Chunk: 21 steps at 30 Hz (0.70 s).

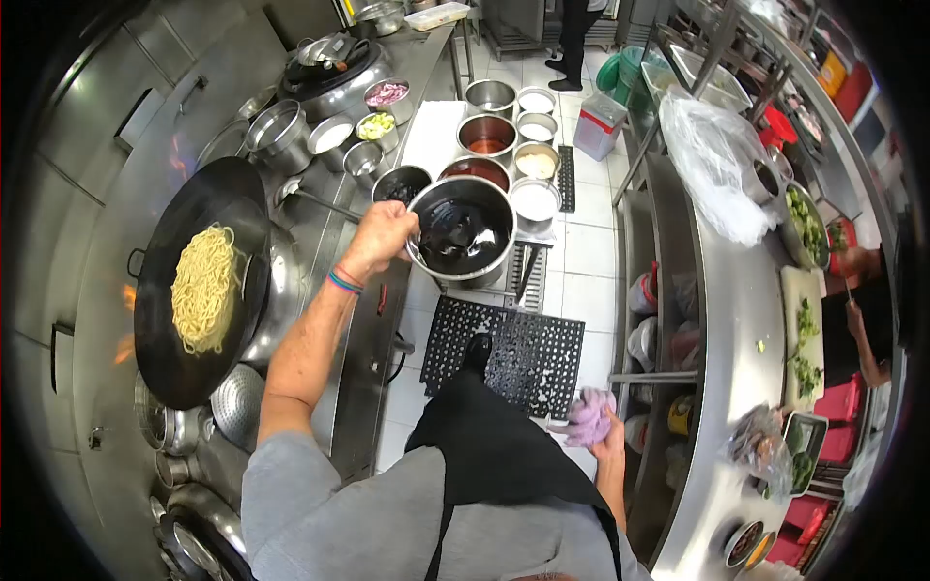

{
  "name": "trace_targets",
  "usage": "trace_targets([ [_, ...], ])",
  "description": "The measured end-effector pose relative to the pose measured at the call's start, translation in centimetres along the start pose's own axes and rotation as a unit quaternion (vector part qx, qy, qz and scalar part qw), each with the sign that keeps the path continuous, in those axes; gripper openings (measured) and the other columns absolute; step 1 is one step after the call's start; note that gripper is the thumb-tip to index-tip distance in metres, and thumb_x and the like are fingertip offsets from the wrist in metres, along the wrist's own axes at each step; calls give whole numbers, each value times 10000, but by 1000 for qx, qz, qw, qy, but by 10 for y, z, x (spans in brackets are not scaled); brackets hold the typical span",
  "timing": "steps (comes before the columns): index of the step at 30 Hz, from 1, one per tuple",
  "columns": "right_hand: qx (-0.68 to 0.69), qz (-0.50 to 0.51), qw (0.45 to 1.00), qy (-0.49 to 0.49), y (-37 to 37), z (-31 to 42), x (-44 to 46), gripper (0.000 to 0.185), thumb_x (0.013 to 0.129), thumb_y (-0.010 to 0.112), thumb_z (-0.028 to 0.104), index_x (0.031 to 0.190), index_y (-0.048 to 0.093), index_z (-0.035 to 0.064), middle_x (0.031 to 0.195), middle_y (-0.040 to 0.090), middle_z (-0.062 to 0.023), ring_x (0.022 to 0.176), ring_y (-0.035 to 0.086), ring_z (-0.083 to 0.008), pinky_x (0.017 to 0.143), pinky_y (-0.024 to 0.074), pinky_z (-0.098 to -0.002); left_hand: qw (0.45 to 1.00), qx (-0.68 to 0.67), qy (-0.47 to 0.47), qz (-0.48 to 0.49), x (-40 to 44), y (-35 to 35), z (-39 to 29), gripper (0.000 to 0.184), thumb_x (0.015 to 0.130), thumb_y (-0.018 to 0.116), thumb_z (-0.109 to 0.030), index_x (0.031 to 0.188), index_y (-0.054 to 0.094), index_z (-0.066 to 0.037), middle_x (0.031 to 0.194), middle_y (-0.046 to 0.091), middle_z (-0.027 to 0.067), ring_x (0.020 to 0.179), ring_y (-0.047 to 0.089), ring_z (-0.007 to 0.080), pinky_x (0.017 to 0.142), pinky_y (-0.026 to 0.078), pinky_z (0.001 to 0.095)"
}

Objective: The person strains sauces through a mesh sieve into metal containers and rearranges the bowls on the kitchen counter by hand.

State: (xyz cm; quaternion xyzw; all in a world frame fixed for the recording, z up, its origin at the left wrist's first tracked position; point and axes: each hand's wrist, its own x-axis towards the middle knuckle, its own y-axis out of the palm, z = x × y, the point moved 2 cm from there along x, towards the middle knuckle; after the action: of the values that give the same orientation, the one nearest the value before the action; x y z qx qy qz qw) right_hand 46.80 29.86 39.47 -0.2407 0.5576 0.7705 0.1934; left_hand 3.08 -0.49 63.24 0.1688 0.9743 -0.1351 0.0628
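Note:
My left hand [384, 235] is closed on the near-left rim of a round steel pot [511, 218] with glossy dark liquid [460, 237] inside. A ladle [325, 203] lies on the stove edge, its handle running behind my left hand. Low on the right, my right hand [608, 441] is closed around a crumpled purple cloth [589, 416]. To my left, a big black wok [160, 320] holds a heap of yellow noodles [205, 289], with flames showing along its far side. Beyond the pot stand several steel containers, one with red sauce [487, 145].
A bowl of chopped onion [387, 94] and a perforated skimmer [238, 407] are on the stove side. A black rubber mat [504, 353] covers the floor at my feet. Along the right runs a steel counter [722, 358], where another person's hands work by a cutting board [802, 300].

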Motion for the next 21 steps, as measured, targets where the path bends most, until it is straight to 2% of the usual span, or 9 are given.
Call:
trace_targets([
  [1,6,-40,999,9,2,2,-2,358,995,420,421,1192,554,152,1009,599,-95,888,619,-342,894,463,-676,1000,4,8,-6,24,-14,-2,185,820,587,-75,643,532,-71,585,525,-14,446,480,74,388,493,271],
  [3,33,-16,999,-22,-16,-5,11,307,975,434,445,1055,549,172,835,519,-37,693,528,-251,818,479,-676,999,-49,5,-12,58,-35,-16,159,810,588,-58,665,523,-44,584,516,-3,463,519,105,400,522,302],
  [4,55,57,997,11,-17,-4,14,271,948,459,426,966,539,168,753,445,-2,603,392,-175,726,494,-562,999,-37,10,-26,81,-46,-16,154,810,584,-51,671,519,-40,597,525,1,470,529,111,402,527,311],
  [7,211,8,976,49,-27,-19,21,217,921,496,372,937,551,162,745,454,3,588,382,-168,606,448,-419,998,-34,12,-51,137,-71,-23,144,797,593,-41,679,511,-33,632,552,27,497,575,137,450,582,368],
  [10,200,-22,978,46,-54,-43,41,150,898,525,300,917,557,154,743,449,8,591,376,-156,529,376,-316,993,-82,-3,-90,206,-91,4,147,784,605,-47,672,511,-29,650,570,54,525,618,174,461,595,401],
  [13,179,-81,980,24,-39,-48,60,148,896,533,299,913,551,153,746,442,5,595,374,-154,524,375,-310,986,-105,-12,-132,254,-97,23,136,778,601,-53,674,525,-8,662,577,75,533,631,212,471,608,422],
  [15,163,-115,980,10,-30,-50,68,148,894,539,298,911,546,151,748,438,3,597,374,-152,521,374,-306,983,-110,-32,-146,282,-90,44,114,799,594,-34,718,514,-27,656,524,33,524,567,168,527,624,441],
  [17,153,-142,978,0,-23,-50,73,148,893,544,297,908,542,150,750,434,0,599,373,-150,519,374,-302,977,-121,-53,-165,308,-82,68,91,798,571,-24,729,515,-5,659,506,37,548,572,187,557,633,470],
  [21,138,-172,975,-8,-10,-47,84,150,890,555,296,903,534,148,753,426,-4,603,371,-147,513,372,-295,973,-65,-78,-209,358,-70,127,133,812,556,-49,742,552,64,677,571,113,519,619,250,503,615,476],
])
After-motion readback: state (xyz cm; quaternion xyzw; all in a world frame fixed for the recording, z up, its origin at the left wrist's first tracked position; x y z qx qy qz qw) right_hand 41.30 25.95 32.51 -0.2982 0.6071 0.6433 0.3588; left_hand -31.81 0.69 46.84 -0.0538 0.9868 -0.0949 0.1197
